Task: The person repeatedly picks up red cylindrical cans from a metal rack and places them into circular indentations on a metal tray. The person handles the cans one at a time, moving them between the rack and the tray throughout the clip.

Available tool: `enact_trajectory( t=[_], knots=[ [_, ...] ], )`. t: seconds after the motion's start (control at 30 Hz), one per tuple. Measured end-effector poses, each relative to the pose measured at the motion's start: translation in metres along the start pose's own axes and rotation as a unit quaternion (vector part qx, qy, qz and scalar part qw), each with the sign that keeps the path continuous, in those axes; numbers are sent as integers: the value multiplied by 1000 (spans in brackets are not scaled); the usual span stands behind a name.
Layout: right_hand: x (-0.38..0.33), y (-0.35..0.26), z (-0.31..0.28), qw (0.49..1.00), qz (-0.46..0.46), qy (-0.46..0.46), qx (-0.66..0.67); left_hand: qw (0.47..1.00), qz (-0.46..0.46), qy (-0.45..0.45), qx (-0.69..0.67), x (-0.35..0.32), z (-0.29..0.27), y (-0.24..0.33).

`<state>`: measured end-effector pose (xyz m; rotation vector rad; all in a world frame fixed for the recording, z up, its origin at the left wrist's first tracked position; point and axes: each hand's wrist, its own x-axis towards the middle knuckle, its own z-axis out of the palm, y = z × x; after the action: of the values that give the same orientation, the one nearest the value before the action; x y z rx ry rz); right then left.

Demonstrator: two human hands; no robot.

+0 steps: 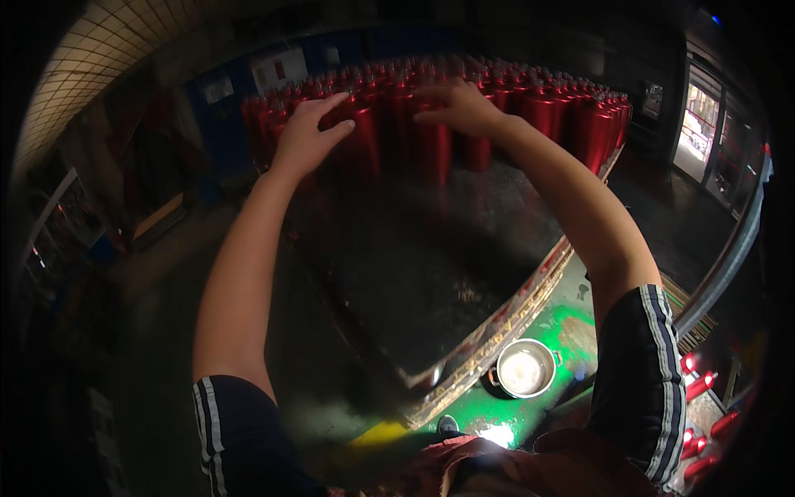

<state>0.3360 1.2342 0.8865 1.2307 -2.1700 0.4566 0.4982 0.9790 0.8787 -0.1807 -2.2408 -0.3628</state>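
Note:
Many shiny red metal bottles [591,137] stand upright, packed close together, at the far end of a dark stacked board platform [397,257]. Both my arms stretch out towards the front row. My left hand [313,132] is open, thumb and fingers apart, beside a red bottle [364,145] at the row's left part. Further right, my right hand [464,109] reaches in front of the bottles' upper parts with its fingers spread towards the left. Whether either hand touches a bottle I cannot tell, as the picture is dark and blurred there.
A round metal pot [526,369] with side handles sits on the green floor, right of the platform's layered edge. More red bottles [701,386] lie at the lower right. A grey metal pipe [733,253] curves along the right, and a bright doorway [698,124] stands beyond.

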Motion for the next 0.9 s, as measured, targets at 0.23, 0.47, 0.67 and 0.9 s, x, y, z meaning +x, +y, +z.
enact_trajectory(
  t=[0.23, 0.47, 0.67, 0.9],
  knots=[
    [25, 9, 26, 994, 0, -5, 111, 996, -67, -56, 33, 51, 52, -14],
    [-58, 7, 19, 954, -46, 222, 194, 971, 87, 221, -15, -21, 45, -19],
    [-187, -8, -29, 872, 114, 350, 324, 925, 42, 370, -75, -131, -18, 12],
    [-332, -25, -91, 672, 267, 480, 498, 836, -81, 360, -406, -273, -97, 83]
  ],
)
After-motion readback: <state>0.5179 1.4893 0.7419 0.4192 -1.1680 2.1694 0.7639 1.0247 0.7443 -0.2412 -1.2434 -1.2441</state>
